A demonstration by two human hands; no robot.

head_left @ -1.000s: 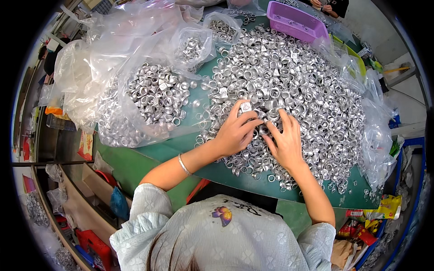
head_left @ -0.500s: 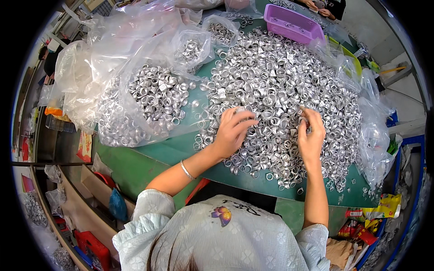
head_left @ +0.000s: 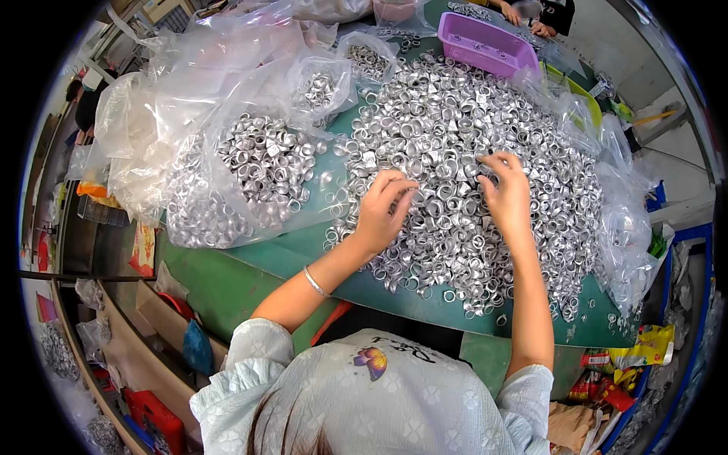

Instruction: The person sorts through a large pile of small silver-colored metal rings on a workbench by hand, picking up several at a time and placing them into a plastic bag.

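Observation:
A wide heap of silver metal rings (head_left: 447,220) covers the middle of the green table. At its left part my left hand (head_left: 387,205) is just over the rings, fingers curled and thumb near the fingertips; whatever they pinch is too small to make out. My right hand (head_left: 504,186) hovers over the centre of the heap, thumb and forefinger apart, nothing visible between them. Left of the heap, a clear plastic bag (head_left: 220,189) lies spread with more silver rings (head_left: 269,155) in its mouth.
Behind the heap stands a purple basket (head_left: 485,49) with a few rings, beside a yellow-green tub (head_left: 580,95). Smaller bags of rings (head_left: 318,87) lie at the back left. Crumpled clear plastic (head_left: 626,227) borders the right side. Another person's hands (head_left: 527,21) are at the far end.
My right hand has moved up and left over the heap, its thumb and forefinger spreading apart. My left hand has shifted slightly left, with its fingers drawn in.

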